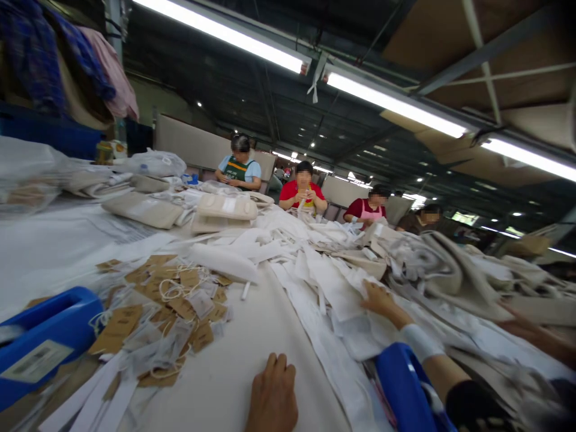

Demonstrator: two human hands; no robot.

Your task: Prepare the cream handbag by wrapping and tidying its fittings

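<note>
My left hand point(273, 393) rests on the pale tabletop point(252, 327) at the bottom middle, its fingers curled into a loose fist. Nothing shows sticking out of it, and the palm is hidden. To its left lies a heap of brown card tags point(180, 300) with white strings and small clear bags. My right hand point(382, 300) reaches forward, fingers stretched over thin white sheets point(344, 294) and touching them. A pale band circles that wrist. Under the forearm stands a blue plastic holder point(405, 387).
Another blue plastic holder point(49, 342) with a barcode label stands left, near white paper strips point(99, 390). Folded beige fabric pieces point(225, 210) lie behind. A grey-beige fabric pile point(450, 270) fills the right, where another person's arm point(535, 336) reaches in. Several people sit opposite.
</note>
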